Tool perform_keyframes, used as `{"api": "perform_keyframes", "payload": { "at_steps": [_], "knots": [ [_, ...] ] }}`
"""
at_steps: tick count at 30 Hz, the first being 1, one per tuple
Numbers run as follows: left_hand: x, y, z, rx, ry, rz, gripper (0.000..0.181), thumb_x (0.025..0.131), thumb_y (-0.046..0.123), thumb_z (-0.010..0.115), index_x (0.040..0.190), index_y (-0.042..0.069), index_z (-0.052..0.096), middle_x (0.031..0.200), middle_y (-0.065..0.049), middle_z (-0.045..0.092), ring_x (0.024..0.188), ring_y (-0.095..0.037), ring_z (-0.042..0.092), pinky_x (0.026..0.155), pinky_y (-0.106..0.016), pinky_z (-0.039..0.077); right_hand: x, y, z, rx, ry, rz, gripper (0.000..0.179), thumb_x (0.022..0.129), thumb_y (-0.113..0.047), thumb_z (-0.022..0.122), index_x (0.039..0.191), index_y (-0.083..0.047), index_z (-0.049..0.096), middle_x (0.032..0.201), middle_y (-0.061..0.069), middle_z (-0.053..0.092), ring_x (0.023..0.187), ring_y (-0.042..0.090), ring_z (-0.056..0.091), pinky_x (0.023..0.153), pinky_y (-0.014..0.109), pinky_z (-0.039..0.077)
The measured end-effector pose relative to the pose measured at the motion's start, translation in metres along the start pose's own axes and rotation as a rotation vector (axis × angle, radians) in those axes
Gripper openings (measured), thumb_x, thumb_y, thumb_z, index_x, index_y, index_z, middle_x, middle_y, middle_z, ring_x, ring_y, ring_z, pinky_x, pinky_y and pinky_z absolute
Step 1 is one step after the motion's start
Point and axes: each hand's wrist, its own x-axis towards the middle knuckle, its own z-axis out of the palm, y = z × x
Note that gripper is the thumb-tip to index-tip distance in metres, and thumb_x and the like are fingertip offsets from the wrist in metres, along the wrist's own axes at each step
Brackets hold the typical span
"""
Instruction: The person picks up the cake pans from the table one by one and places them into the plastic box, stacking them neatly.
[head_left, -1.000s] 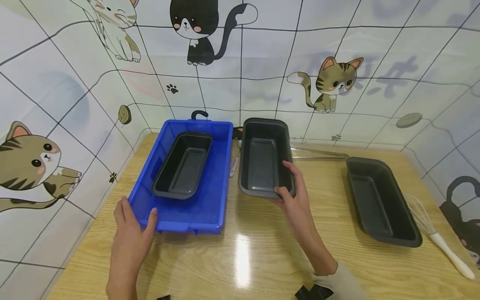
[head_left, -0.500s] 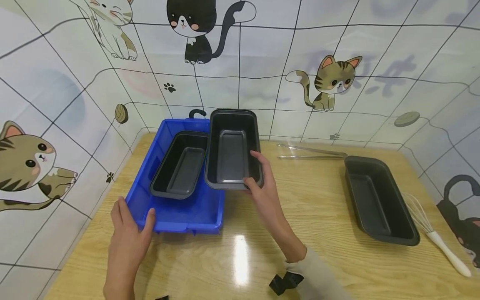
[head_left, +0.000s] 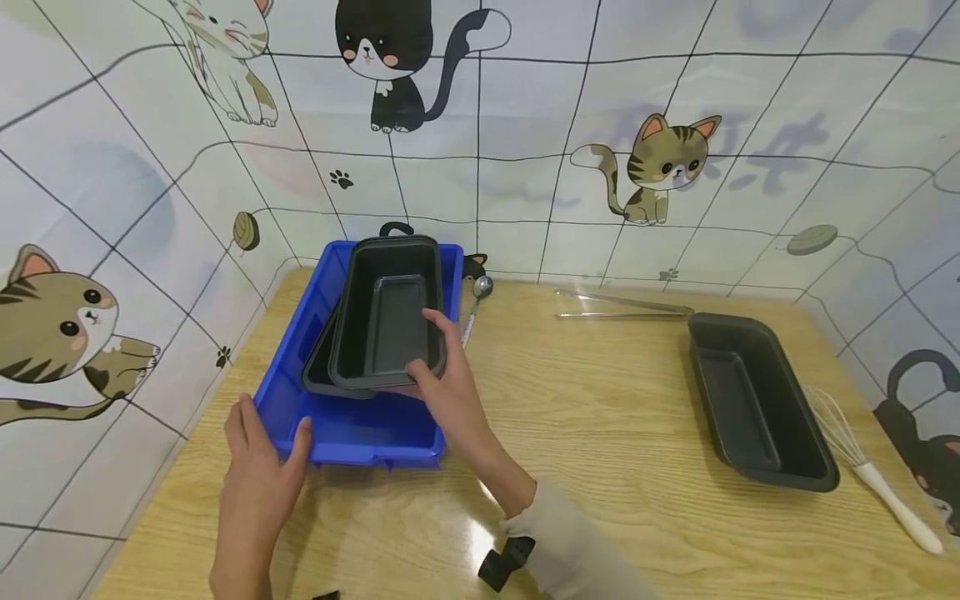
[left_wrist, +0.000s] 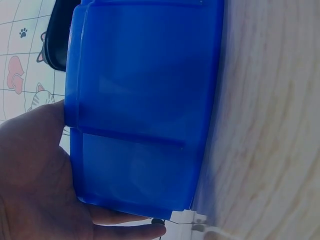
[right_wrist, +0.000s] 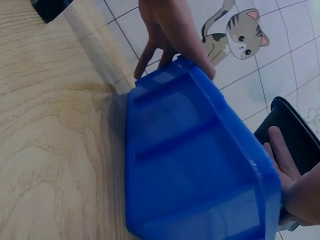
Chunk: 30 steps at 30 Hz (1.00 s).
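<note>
In the head view my right hand [head_left: 453, 396] pinches the near right corner of a dark grey loaf pan [head_left: 397, 321], thumb inside and fingers beneath. It is over a blue plastic bin [head_left: 360, 433], overlapping a second loaf pan [head_left: 318, 362] inside, now mostly hidden. Whether the two pans touch, I cannot tell. My left hand [head_left: 258, 479] holds the bin's near left corner, thumb at the front rim and fingers along the side. The left wrist view shows that hand [left_wrist: 35, 165] against the blue wall [left_wrist: 140, 85].
On the right of the wooden table [head_left: 585, 433] lies a third loaf pan [head_left: 757, 400], with a white-handled whisk [head_left: 862, 467] beside it. Metal tongs [head_left: 626, 307] lie at the back. A spoon [head_left: 482, 289] sits just right of the bin. Cat-print walls [head_left: 525, 108] enclose the table.
My right hand has carried its loaf pan leftward from beside the bin to over the pan inside it, uncovering the spoon. The left hand stays on the bin's corner.
</note>
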Motion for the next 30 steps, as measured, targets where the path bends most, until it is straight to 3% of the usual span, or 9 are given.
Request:
{"api": "perform_keyframes", "payload": {
  "at_steps": [3, 7, 11, 14, 18, 20, 22, 25, 30],
  "knots": [
    [-0.001, 0.0, 0.001, 0.0, -0.002, 0.003, 0.098, 0.114, 0.05, 0.045, 0.172, -0.005, -0.012, 0.178, -0.033, 0.001, 0.131, -0.076, 0.047, 0.103, -0.085, 0.042, 0.004, 0.008, 0.007, -0.018, 0.007, 0.023, 0.07, 0.103, 0.004, 0.049, 0.168, -0.021, 0.037, 0.164, 0.024, 0.042, 0.121, 0.041, 0.071, 0.099, 0.046, 0.064],
    [-0.002, 0.0, 0.001, 0.001, -0.006, -0.002, 0.098, 0.114, 0.051, 0.045, 0.172, -0.004, -0.012, 0.179, -0.032, 0.0, 0.132, -0.075, 0.046, 0.103, -0.086, 0.042, 0.011, 0.014, 0.013, -0.116, 0.017, 0.046, 0.069, 0.104, -0.002, 0.053, 0.167, -0.025, 0.038, 0.153, 0.025, 0.053, 0.094, 0.031, 0.075, 0.081, 0.031, 0.057],
    [-0.002, 0.0, 0.0, 0.0, -0.008, -0.004, 0.098, 0.114, 0.051, 0.045, 0.172, -0.003, -0.013, 0.179, -0.032, 0.0, 0.134, -0.075, 0.045, 0.104, -0.086, 0.042, 0.017, 0.015, 0.016, -0.236, 0.027, 0.065, 0.069, 0.105, -0.009, 0.056, 0.168, -0.031, 0.037, 0.132, 0.024, 0.066, 0.089, 0.027, 0.081, 0.086, 0.036, 0.047],
    [-0.001, 0.001, 0.0, -0.001, -0.01, -0.008, 0.098, 0.114, 0.051, 0.044, 0.172, -0.003, -0.014, 0.179, -0.032, -0.001, 0.133, -0.075, 0.045, 0.105, -0.085, 0.041, 0.024, 0.018, 0.017, -0.327, 0.04, 0.079, 0.07, 0.104, -0.014, 0.058, 0.168, -0.033, 0.037, 0.096, 0.009, 0.067, 0.068, 0.016, 0.071, 0.076, 0.035, 0.046],
    [-0.001, 0.001, 0.0, -0.001, -0.018, -0.015, 0.098, 0.114, 0.052, 0.043, 0.172, -0.003, -0.016, 0.179, -0.032, -0.002, 0.133, -0.076, 0.045, 0.106, -0.085, 0.041, 0.032, 0.027, 0.019, -0.415, 0.034, 0.105, 0.072, 0.103, -0.019, 0.059, 0.169, -0.035, 0.035, 0.063, -0.006, 0.036, 0.05, 0.011, 0.031, 0.051, 0.027, 0.028],
    [-0.002, 0.001, 0.0, -0.002, -0.024, -0.018, 0.099, 0.115, 0.052, 0.043, 0.171, -0.003, -0.016, 0.179, -0.032, -0.003, 0.134, -0.076, 0.044, 0.106, -0.085, 0.041, 0.033, 0.029, 0.021, -0.419, 0.015, 0.099, 0.073, 0.104, -0.018, 0.059, 0.17, -0.033, 0.033, 0.065, -0.009, 0.05, 0.051, 0.007, 0.049, 0.054, 0.027, 0.032],
    [-0.002, 0.001, -0.001, -0.004, -0.029, -0.021, 0.099, 0.115, 0.052, 0.043, 0.171, -0.003, -0.016, 0.179, -0.032, -0.003, 0.135, -0.075, 0.044, 0.107, -0.084, 0.041, 0.032, 0.029, 0.023, -0.407, -0.013, 0.092, 0.073, 0.105, -0.017, 0.058, 0.172, -0.03, 0.03, 0.077, -0.001, 0.068, 0.065, 0.011, 0.068, 0.063, 0.029, 0.04],
    [-0.002, 0.001, -0.001, -0.002, -0.035, -0.022, 0.099, 0.115, 0.052, 0.043, 0.171, -0.003, -0.016, 0.179, -0.032, -0.004, 0.136, -0.075, 0.043, 0.108, -0.084, 0.04, 0.03, 0.028, 0.026, -0.4, -0.037, 0.069, 0.073, 0.107, -0.016, 0.057, 0.173, -0.026, 0.028, 0.117, 0.015, 0.079, 0.097, 0.014, 0.078, 0.083, 0.032, 0.045],
    [0.0, 0.002, -0.001, 0.001, -0.037, -0.016, 0.099, 0.115, 0.052, 0.043, 0.171, -0.003, -0.016, 0.179, -0.032, -0.005, 0.136, -0.074, 0.042, 0.108, -0.085, 0.04, 0.042, 0.042, 0.026, -0.464, -0.032, 0.061, 0.077, 0.103, -0.02, 0.058, 0.173, -0.029, 0.027, 0.093, 0.007, 0.062, 0.057, 0.008, 0.044, 0.058, 0.03, 0.038]
  ]
}}
